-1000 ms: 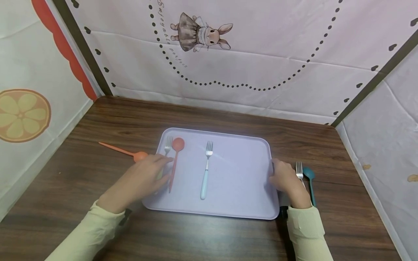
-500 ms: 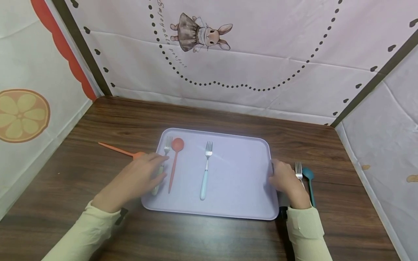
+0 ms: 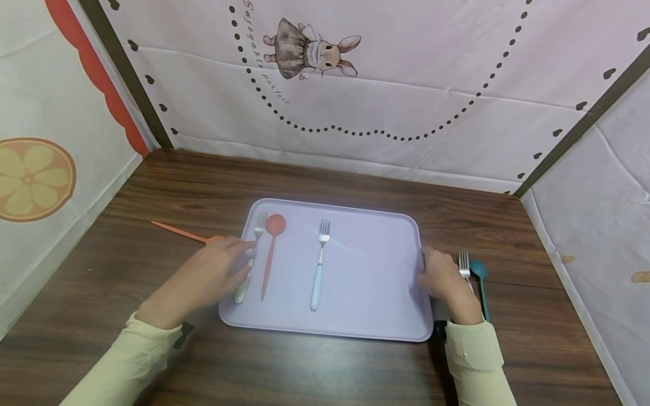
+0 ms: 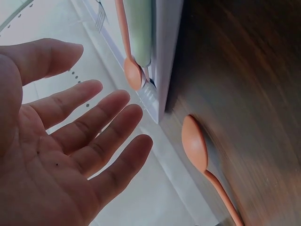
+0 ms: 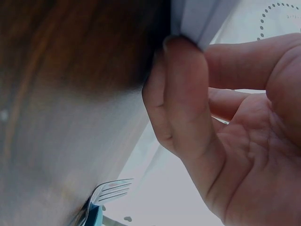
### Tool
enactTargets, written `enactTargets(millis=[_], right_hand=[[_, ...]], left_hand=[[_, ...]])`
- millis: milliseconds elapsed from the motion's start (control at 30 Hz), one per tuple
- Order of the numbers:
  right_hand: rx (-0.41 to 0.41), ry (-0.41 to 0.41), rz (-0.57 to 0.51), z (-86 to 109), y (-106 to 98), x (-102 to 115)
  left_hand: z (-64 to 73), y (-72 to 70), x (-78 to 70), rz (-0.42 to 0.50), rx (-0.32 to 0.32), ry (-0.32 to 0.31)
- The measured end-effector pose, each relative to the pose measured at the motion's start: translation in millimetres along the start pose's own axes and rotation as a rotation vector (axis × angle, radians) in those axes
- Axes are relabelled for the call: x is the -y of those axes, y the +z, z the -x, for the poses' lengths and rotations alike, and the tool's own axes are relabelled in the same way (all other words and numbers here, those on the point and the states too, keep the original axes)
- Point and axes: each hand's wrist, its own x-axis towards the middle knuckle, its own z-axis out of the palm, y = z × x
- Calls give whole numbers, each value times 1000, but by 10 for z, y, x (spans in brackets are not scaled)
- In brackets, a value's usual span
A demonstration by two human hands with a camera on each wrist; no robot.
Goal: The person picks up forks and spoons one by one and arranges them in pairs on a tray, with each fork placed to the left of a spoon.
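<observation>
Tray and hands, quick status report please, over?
Left hand open, empty, beside green-handled fork. Right hand grips tray right edge. Orange spoon and blue-handled fork lie on the tray. Nothing in the way.

There are three forks: two lie on the tray, one with a pale green handle (image 3: 250, 256) by its left edge and one with a light blue handle (image 3: 319, 265) near the middle, and a third fork (image 3: 464, 265) lies on the table to the right. There are three spoons: an orange one (image 3: 269, 251) on the tray, another orange one (image 3: 185, 233) on the table to the left, and a teal one (image 3: 481, 283) on the right. There is one tray (image 3: 376, 282), one table (image 3: 315, 372), and two hands, left (image 3: 203, 279) and right (image 3: 447, 282).
</observation>
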Motion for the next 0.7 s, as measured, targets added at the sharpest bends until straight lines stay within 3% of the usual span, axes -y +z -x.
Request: enactTargets(millis=[233, 700], right_hand=[[-3, -1, -7, -2, 1, -8], [-3, 2, -16, -8, 4, -9]], left_hand=[[7, -33, 33, 11, 31, -54], [20, -59, 152, 11, 20, -62]])
